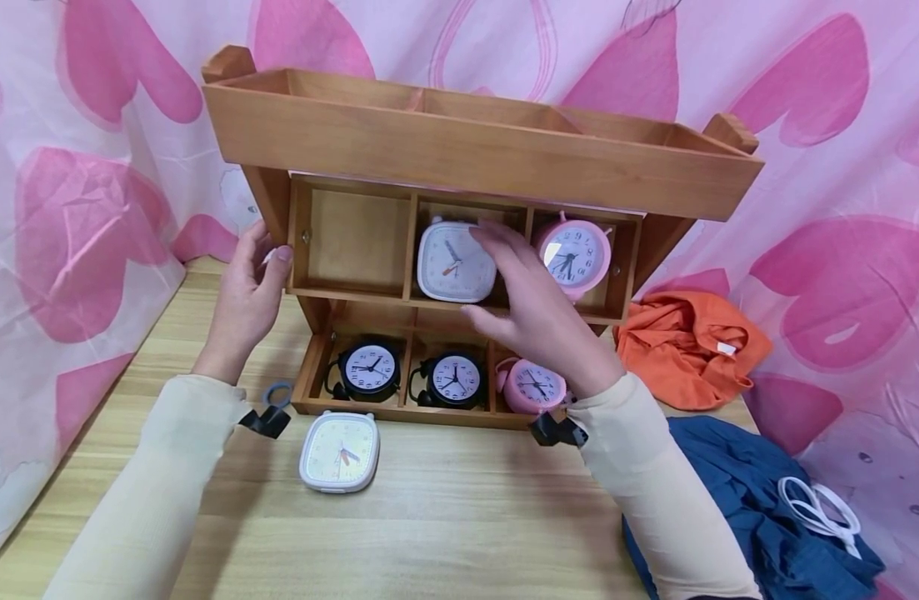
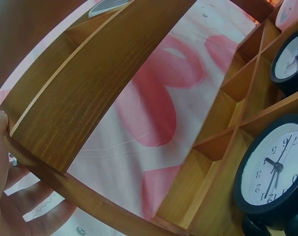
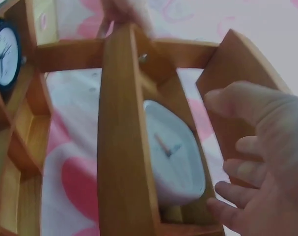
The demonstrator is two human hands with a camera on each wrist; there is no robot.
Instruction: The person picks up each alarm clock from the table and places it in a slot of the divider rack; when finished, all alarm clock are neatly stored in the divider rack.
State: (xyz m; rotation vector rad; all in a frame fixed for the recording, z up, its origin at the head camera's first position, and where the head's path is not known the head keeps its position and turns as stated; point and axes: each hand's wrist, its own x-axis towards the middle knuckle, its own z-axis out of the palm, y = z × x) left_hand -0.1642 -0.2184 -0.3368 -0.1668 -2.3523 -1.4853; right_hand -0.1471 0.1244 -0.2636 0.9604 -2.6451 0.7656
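A three-tier wooden shelf (image 1: pixel 481 154) stands on the table, its tiers split into compartments. At its left side my left hand (image 1: pixel 251 287) grips the end of the middle tier, thumb in front. My right hand (image 1: pixel 537 304) hovers by the middle tier with fingers loosely extended, overlapping a white square alarm clock (image 1: pixel 453 265) in the centre compartment. In the right wrist view the hand (image 3: pixel 257 162) is beside that clock (image 3: pixel 173 152), nothing in its fingers. A pink alarm clock (image 1: pixel 576 257) fills the right compartment; the left compartment (image 1: pixel 357 242) holds nothing.
Two black alarm clocks (image 1: pixel 369 368) and a pink one (image 1: pixel 534 385) sit in the bottom tier. Another white square clock (image 1: pixel 341 452) lies on the table in front. Orange cloth (image 1: pixel 691 346) and blue cloth (image 1: pixel 759 500) with a white cord (image 1: pixel 819 510) lie at right.
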